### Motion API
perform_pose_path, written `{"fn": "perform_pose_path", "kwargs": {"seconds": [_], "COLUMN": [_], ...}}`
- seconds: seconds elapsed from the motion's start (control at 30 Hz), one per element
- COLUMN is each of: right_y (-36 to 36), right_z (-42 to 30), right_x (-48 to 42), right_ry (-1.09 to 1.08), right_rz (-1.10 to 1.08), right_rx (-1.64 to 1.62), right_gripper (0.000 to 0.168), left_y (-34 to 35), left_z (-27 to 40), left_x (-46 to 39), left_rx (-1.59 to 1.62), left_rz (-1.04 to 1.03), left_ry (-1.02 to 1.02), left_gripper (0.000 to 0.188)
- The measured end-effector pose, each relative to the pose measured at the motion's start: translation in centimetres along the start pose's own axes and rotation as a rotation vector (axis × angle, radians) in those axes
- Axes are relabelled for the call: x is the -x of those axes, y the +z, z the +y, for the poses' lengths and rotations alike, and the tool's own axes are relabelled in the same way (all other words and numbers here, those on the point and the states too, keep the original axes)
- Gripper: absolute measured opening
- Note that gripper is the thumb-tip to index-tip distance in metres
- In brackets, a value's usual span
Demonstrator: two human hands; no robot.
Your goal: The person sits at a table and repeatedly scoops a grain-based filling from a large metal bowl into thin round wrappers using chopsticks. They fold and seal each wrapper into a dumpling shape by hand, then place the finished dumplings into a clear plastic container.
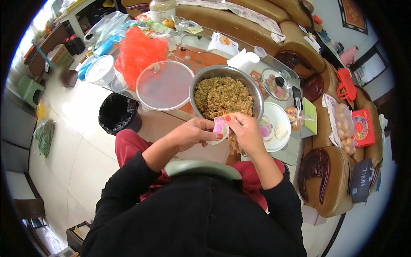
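Observation:
My left hand (189, 135) and my right hand (245, 128) both pinch a thin pink, white and green dough wrapper (220, 126) just off the near rim of a steel bowl (259, 107). Chopped brownish-green filling (224, 94) fills much of the bowl. A pair of wooden chopsticks (231, 146) leans out of the filling and passes behind my right hand; whether that hand touches them, I cannot tell. To the right, a white plate (273, 146) carries pink-and-green wrappers (265, 129) and a pale dough piece (281, 131).
A round translucent plastic lid or tray (163, 86) lies left of the bowl, beside a red plastic bag (138, 54). A glass lid (276, 83) covers colored pieces at right. A lined black bin (118, 114) stands on the floor. Paper cups (249, 61) lie beyond the bowl.

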State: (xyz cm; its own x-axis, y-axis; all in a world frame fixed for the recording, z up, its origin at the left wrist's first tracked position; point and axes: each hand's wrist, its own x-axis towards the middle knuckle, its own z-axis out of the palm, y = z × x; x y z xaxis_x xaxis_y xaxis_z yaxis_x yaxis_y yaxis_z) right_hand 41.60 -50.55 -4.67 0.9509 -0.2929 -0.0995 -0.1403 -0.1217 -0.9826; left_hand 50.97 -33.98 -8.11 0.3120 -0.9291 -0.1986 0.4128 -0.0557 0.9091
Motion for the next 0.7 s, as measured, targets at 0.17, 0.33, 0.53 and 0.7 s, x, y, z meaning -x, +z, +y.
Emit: {"fn": "perform_pose_path", "kwargs": {"seconds": [0.17, 0.33, 0.53, 0.7], "right_y": [0.1, 0.5, 0.6, 0.7], "right_z": [1.5, 1.0, 1.9, 3.1], "right_x": [0.3, 0.9, 0.6, 0.6], "right_ry": [-0.078, -0.033, -0.141, -0.069], "right_rz": [-0.006, 0.016, 0.04, 0.028], "right_rx": [-0.023, -0.179, -0.19, -0.242], "right_gripper": [0.012, 0.007, 0.007, 0.009], "left_y": [0.4, 0.9, 1.5, 2.0], "left_z": [-0.3, -0.7, -1.0, -0.7], "left_x": [0.5, 0.7, 0.5, 0.4], "left_rx": [-0.019, -0.024, 0.072, 0.023], "left_rz": [0.066, 0.26, 0.229, 0.278], "left_ry": [0.025, 0.074, 0.182, 0.202], "left_gripper": [0.024, 0.025, 0.028, 0.029]}}
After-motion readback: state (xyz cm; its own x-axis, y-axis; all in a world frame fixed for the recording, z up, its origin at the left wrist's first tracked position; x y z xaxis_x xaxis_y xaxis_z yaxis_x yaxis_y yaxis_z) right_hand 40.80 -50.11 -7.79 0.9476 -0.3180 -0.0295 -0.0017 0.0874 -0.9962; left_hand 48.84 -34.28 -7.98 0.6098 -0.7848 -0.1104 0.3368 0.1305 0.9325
